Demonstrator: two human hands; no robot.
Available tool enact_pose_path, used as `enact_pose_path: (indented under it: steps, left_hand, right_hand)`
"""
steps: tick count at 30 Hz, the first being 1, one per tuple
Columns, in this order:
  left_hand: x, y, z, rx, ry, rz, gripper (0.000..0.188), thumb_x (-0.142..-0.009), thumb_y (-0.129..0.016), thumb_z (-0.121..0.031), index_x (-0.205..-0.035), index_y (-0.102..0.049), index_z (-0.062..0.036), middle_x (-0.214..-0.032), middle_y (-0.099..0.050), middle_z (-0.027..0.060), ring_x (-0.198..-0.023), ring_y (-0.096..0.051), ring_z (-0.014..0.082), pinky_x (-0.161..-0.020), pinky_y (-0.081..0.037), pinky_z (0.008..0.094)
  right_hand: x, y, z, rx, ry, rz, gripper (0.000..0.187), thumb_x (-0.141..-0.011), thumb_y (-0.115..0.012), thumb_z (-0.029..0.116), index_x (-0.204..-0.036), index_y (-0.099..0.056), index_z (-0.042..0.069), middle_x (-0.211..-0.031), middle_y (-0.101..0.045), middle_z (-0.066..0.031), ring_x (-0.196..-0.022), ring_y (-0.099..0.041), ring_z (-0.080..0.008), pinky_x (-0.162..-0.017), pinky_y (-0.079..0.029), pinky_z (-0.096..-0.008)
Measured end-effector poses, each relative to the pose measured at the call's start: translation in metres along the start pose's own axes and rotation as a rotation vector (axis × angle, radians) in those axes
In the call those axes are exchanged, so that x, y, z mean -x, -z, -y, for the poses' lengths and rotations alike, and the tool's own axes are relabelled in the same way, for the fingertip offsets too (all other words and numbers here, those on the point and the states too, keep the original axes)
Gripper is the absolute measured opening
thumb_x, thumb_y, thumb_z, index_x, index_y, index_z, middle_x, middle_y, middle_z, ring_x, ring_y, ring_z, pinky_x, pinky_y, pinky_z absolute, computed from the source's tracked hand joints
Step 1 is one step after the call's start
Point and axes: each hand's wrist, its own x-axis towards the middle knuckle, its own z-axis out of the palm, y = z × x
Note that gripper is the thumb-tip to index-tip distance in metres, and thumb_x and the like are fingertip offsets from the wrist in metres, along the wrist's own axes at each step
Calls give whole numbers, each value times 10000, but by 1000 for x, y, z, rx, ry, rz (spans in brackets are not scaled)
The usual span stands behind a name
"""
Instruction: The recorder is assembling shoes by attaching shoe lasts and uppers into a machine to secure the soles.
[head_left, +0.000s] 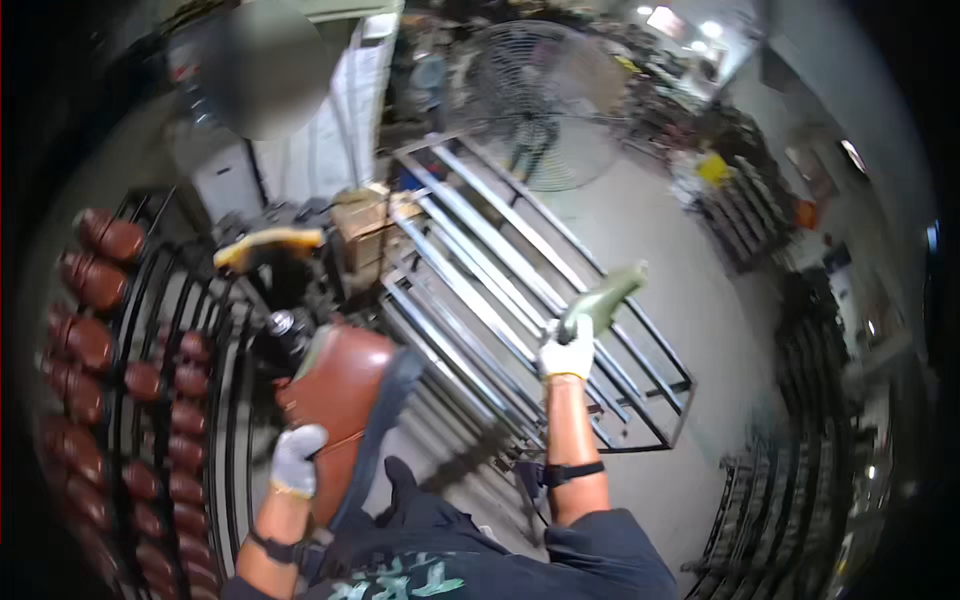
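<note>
My left hand [296, 462], in a white glove, is closed on a brown leather shoe [345, 385] with a thick dark sole. The shoe is held tilted close to my body, its sole turned to the right. My right hand [567, 352], also gloved, reaches forward and grips a green shoe last [612, 294] by one end. That last is above the bars of a metal rack [520, 290], apart from the shoe. Whether it touches the bars cannot be made out.
Brown shoes [90, 345] fill a dark rack on my left. Beyond the held shoe stands a machine with a yellow-orange curved part [268, 243], next to a cardboard box [362, 222]. A large caged fan [540, 105] is farther off. More dark racks [775, 500] line the right.
</note>
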Motion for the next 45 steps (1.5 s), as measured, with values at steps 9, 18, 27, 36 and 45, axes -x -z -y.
enact_pose_path:
  steps: [9, 18, 27, 36, 45]
  left_hand:
    - [-21, -78, 14, 180, -112, -256, 372, -1059, -660, -218, -1383, -643, -36, -1273, -693, 24, -1120, -661, 154, -1040, -536, 349]
    - [-37, -53, -44, 34, -71, -119, 559, -1154, -468, -359, -1575, -448, 8, -1561, -533, 77, -1418, -501, 168, -1214, -385, 335]
    - [-56, -14, -51, 502, 88, -33, 425, -1140, -477, -383, -1461, -564, -118, -1346, -666, 23, -1251, -614, 183, -1112, -472, 385]
    - [-65, 4, -95, 81, -570, 25, 355, -1082, -571, -178, -1382, -594, 10, -1295, -663, 138, -1140, -685, 211, -995, -563, 321]
    - [-46, 22, -110, 540, -190, 174, 582, -1044, -598, -14, -1598, -420, 9, -1460, -604, 89, -1212, -639, 121, -1039, -528, 275]
  right_hand:
    - [222, -157, 45, 270, -330, 797, 893, -916, -786, 130, -1632, -288, -65, -1436, -595, -164, -1249, -600, -220, -1082, -480, -329]
    - [230, -271, 72, 486, 172, 1035, 927, -839, -824, 203, -1589, -364, -89, -1272, -703, -148, -1080, -668, -163, -957, -541, -307]
    - [292, -330, 140, 1262, 581, 1079, 1042, -817, -738, 388, -1569, -237, -129, -1063, -707, -330, -944, -740, -455, -839, -608, -486]
    - [244, -297, 86, 606, 97, 1403, 864, -887, -810, 343, -1553, -405, -30, -1343, -701, -175, -1158, -713, -272, -1034, -547, -391]
    - [296, -275, 77, 78, -632, 1118, 536, -965, -680, -54, -1476, -531, 0, -1339, -678, -86, -1196, -646, -168, -1076, -502, -332]
